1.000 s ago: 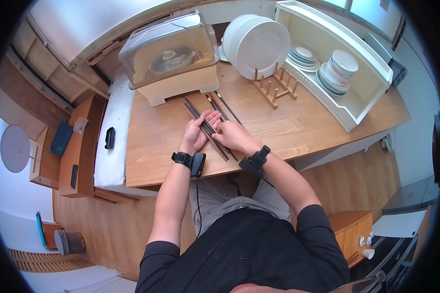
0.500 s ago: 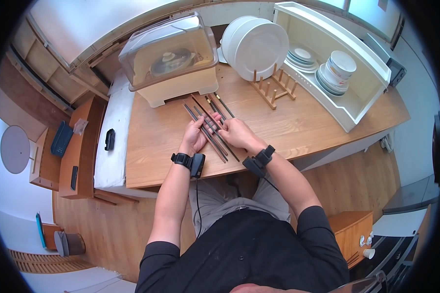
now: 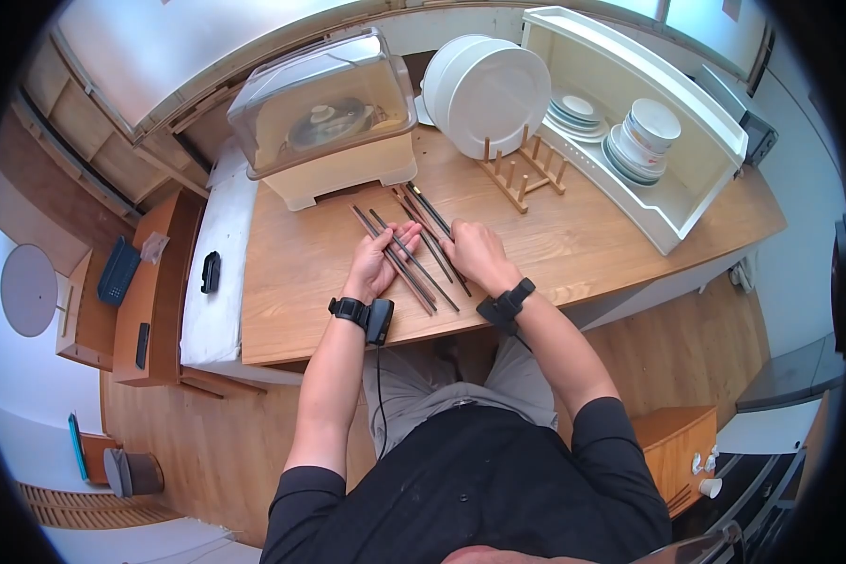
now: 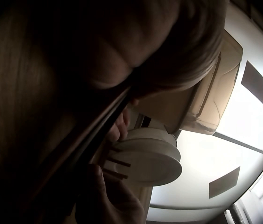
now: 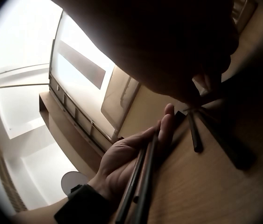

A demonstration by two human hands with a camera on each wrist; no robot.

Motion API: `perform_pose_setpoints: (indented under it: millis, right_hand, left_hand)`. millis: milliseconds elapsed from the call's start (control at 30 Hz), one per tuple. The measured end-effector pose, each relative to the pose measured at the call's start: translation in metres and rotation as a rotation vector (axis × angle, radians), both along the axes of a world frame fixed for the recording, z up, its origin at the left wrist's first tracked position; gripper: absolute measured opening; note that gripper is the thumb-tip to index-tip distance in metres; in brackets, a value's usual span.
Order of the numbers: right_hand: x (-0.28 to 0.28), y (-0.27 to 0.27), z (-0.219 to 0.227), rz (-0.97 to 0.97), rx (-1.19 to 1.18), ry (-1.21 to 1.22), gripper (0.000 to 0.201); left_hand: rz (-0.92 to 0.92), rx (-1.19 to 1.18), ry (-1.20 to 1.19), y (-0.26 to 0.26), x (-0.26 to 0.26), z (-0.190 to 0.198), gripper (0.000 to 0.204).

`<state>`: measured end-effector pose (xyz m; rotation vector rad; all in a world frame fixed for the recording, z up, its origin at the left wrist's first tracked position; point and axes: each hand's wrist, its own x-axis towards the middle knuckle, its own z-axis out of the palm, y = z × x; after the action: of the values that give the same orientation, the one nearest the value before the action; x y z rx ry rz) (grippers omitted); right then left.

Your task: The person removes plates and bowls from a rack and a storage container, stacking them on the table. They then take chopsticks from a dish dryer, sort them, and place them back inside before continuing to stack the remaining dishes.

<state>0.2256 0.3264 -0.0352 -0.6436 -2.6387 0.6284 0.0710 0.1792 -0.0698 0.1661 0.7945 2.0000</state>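
Observation:
My left hand (image 3: pixel 376 266) is palm up near the front of the table and grips several dark and brown chopsticks (image 3: pixel 421 293) slantwise across the palm, the thumb over them. In the right wrist view their lower ends (image 5: pixel 143 196) stick out past the palm. Just to the right, my right hand (image 3: pixel 479 254) is palm down with curled fingers and pinches a chopstick, its fingertips mostly in shadow. Other chopsticks (image 3: pixel 421 199) with gold-marked ends lie on the tabletop beside it, partly under the hand.
Behind the hands stands a cream dish box (image 3: pixel 348 179) with a clear lid. A wooden plate rack (image 3: pixel 522 183) stands before large white plates (image 3: pixel 493 94). At the right, an open white cabinet (image 3: pixel 667 221) holds stacked bowls (image 3: pixel 649 132) and small plates (image 3: pixel 573 113).
My right hand has moved right, away from the left palm, taking a brown chopstick over to the ones lying on the table. My left hand stays in place with fewer chopsticks.

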Motion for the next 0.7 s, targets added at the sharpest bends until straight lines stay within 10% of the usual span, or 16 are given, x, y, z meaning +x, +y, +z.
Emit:
perform_pose_setpoints:
  millis: [700]
  right_hand:
    - [-0.017, -0.038, 0.005, 0.276, -0.272, -0.022, 0.03]
  left_hand:
    - [-0.053, 0.054, 0.002, 0.001, -0.004, -0.007, 0.022]
